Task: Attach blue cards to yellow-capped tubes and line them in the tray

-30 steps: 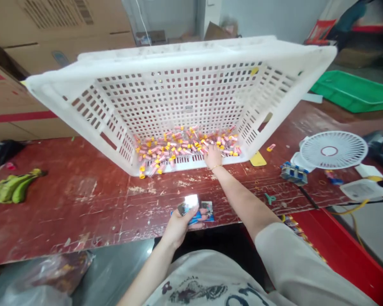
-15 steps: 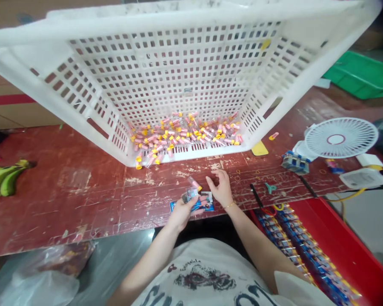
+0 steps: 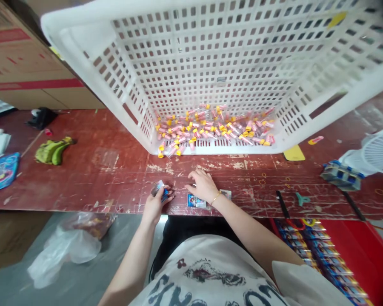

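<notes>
My left hand is closed on a small clear and blue packet above the front part of the red table. To its right, my right hand is bent over the tabletop with thumb and fingers curled together. A small pale bit shows at its fingertips, too little to name. Beneath the right hand and wrist lie a blue printed packet and another packet, partly covered. Behind both hands, a tilted white plastic basket holds many small pink tubes with yellow caps.
Bananas and a blue pouch are on the left of the table. Rightward are a yellow card, a bundle of packets, a teal clip and a white fan. A red tray with packet rows sits below.
My left hand has moved left with its packet, away from the packets on the table. My right hand has come over them, and the loose pink tube there no longer shows. The view has shifted left.
</notes>
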### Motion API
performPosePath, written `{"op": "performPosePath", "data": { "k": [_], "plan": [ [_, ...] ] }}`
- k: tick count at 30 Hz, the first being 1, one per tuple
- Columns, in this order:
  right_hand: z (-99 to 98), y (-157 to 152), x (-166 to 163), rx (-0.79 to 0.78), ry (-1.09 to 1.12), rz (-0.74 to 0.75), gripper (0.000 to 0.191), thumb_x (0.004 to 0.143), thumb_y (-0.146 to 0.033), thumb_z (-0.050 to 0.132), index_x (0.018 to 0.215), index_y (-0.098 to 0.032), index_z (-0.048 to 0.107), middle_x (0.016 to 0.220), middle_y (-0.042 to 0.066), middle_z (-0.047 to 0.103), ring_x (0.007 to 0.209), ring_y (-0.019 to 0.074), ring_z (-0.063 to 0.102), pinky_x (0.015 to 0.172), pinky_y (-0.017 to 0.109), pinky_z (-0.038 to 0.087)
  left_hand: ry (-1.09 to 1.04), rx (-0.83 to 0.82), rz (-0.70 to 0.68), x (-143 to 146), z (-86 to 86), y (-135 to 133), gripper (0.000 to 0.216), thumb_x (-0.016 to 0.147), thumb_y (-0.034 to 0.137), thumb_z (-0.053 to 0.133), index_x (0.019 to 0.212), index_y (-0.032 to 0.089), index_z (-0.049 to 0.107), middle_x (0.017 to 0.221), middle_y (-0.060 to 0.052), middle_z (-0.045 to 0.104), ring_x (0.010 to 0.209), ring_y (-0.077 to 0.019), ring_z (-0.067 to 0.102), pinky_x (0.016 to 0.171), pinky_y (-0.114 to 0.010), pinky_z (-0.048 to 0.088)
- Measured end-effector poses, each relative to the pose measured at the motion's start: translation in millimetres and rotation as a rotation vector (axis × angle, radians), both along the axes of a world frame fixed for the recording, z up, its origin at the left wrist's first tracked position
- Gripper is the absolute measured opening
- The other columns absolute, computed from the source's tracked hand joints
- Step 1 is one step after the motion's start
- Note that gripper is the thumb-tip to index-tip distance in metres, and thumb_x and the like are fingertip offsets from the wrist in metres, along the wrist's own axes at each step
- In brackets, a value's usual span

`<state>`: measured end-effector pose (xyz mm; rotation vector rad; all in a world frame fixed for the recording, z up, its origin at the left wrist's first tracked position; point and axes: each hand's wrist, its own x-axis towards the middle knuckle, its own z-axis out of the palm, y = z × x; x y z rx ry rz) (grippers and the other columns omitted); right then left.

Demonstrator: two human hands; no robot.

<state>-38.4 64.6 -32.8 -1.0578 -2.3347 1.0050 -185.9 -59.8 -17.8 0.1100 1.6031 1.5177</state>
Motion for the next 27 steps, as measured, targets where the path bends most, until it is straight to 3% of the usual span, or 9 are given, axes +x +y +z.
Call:
{"op": "performPosePath", "data": {
  "k": [4, 6, 9, 13, 15, 17, 21, 24, 27],
  "plan": [
    [-7.8, 1.4, -7.2, -0.084, 0.001, -0.06, 0.026, 0.057, -0.01, 0.077, 0.069, -0.018, 0.055, 0.091, 0.01, 0.063, 0.102, 0.0327, 0.053, 0.091, 0.053, 0.033, -0.031, 0.045, -0.119, 7.5, 2.0, 0.8, 0.029, 0.075, 0.03, 0.072, 0.095, 0.01, 0.066, 0.087, -0.01, 0.073, 0.075, -0.016, 0.069, 0.071, -0.026, 0.057],
    [-7.7, 9.2, 2.8, -0.14, 0.042, -0.089, 0.02, 0.062, -0.014, 0.075, 0.068, -0.018, 0.056, 0.085, 0.009, 0.064, 0.096, 0.0303, 0.057, 0.09, 0.053, 0.036, -0.064, 0.054, -0.209, 20.2, 8.9, 6.4, 0.033, 0.076, 0.034, 0.072, 0.098, 0.01, 0.066, 0.089, -0.012, 0.074, 0.076, -0.018, 0.07, 0.073, -0.028, 0.057],
    [2.8, 22.6, 30.6, -0.232, 0.147, -0.09, 0.011, 0.075, -0.029, 0.066, 0.08, -0.02, 0.062, 0.083, 0.006, 0.067, 0.082, 0.022, 0.064, 0.08, 0.043, 0.048, -0.144, 0.07, -0.348, 42.3, 22.1, 16.0, 0.035, 0.078, 0.039, 0.069, 0.098, 0.01, 0.066, 0.091, -0.014, 0.074, 0.076, -0.0206, 0.071, 0.072, -0.031, 0.057],
    [28.0, 26.3, 77.0, -0.644, 0.548, -0.164, 0.035, 0.08, -0.046, 0.06, 0.106, -0.022, 0.055, 0.091, 0.003, 0.068, 0.068, 0.0149, 0.066, 0.057, 0.029, 0.052, -0.221, 0.079, -0.537, 70.7, 36.8, 25.9, 0.036, 0.076, 0.042, 0.07, 0.093, 0.011, 0.068, 0.092, -0.014, 0.074, 0.078, -0.0219, 0.071, 0.07, -0.03, 0.056],
    [38.2, 21.5, 97.8, -0.863, 0.677, -0.224, 0.039, 0.075, -0.047, 0.067, 0.102, -0.022, 0.054, 0.086, 0.002, 0.068, 0.055, 0.0111, 0.061, 0.045, 0.023, 0.046, -0.217, 0.05, -0.627, 82.0, 41.1, 29.9, 0.036, 0.074, 0.043, 0.072, 0.091, 0.011, 0.069, 0.091, -0.013, 0.074, 0.08, -0.0218, 0.07, 0.07, -0.03, 0.056],
    [45.2, 16.2, 114.7, -0.933, 0.648, -0.312, 0.036, 0.072, -0.048, 0.071, 0.086, -0.02, 0.053, 0.076, 0.001, 0.068, 0.045, 0.0079, 0.054, 0.036, 0.018, 0.037, -0.22, 0.033, -0.684, 90.8, 43.2, 34.0, 0.036, 0.071, 0.042, 0.075, 0.089, 0.011, 0.07, 0.088, -0.011, 0.074, 0.079, -0.0215, 0.07, 0.07, -0.03, 0.056],
    [56.9, 12.9, 136.8, -0.82, 0.542, -0.526, 0.037, 0.065, -0.046, 0.076, 0.066, -0.017, 0.053, 0.05, -0.004, 0.055, 0.04, 0.0061, 0.046, 0.032, 0.016, 0.029, -0.219, 0.036, -0.691, 103.9, 42.2, 41.5, 0.034, 0.06, 0.039, 0.082, 0.077, 0.012, 0.07, 0.072, -0.005, 0.072, 0.067, -0.0179, 0.067, 0.067, -0.031, 0.057],
    [70.2, 15.1, 142.4, -0.654, 0.521, -0.487, 0.034, 0.062, -0.04, 0.079, 0.072, -0.017, 0.056, 0.057, -0.005, 0.055, 0.042, 0.0047, 0.045, 0.035, 0.017, 0.033, -0.197, 0.036, -0.668, 110.2, 39.9, 44.7, 0.037, 0.054, 0.04, 0.085, 0.073, 0.013, 0.069, 0.065, -0.003, 0.07, 0.059, -0.016, 0.065, 0.062, -0.03, 0.056],
    [83.7, 16.6, 139.1, -0.453, 0.583, -0.378, 0.043, 0.06, -0.034, 0.081, 0.085, -0.021, 0.049, 0.074, -0.002, 0.062, 0.055, 0.0095, 0.058, 0.045, 0.021, 0.045, -0.172, 0.057, -0.672, 113.4, 38.4, 45.5, 0.04, 0.051, 0.037, 0.086, 0.077, 0.012, 0.069, 0.063, -0.001, 0.069, 0.054, -0.0149, 0.063, 0.059, -0.028, 0.054]
  ]
}}
